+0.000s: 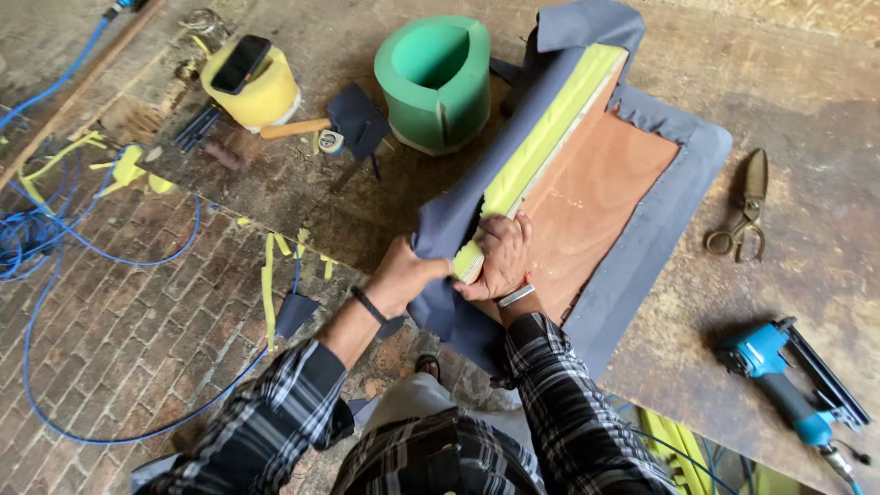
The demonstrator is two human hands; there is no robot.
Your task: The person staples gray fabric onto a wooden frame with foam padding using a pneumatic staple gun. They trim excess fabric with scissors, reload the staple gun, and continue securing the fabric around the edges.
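My hands (458, 266) grip fabric (458, 215) at the board's (596, 202) near-left corner; foam cylinder (435, 82) far left, shears (742, 211) right, nail gun (788, 385) near right.

Grey fabric (477, 206), yellow foam (550, 128), plaid sleeves (559, 403).

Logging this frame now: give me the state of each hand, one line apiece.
Left hand: closed, gripping the dark blue fabric at its edge.
Right hand: fingers curled, pressing on the yellow foam edge of the wooden board.
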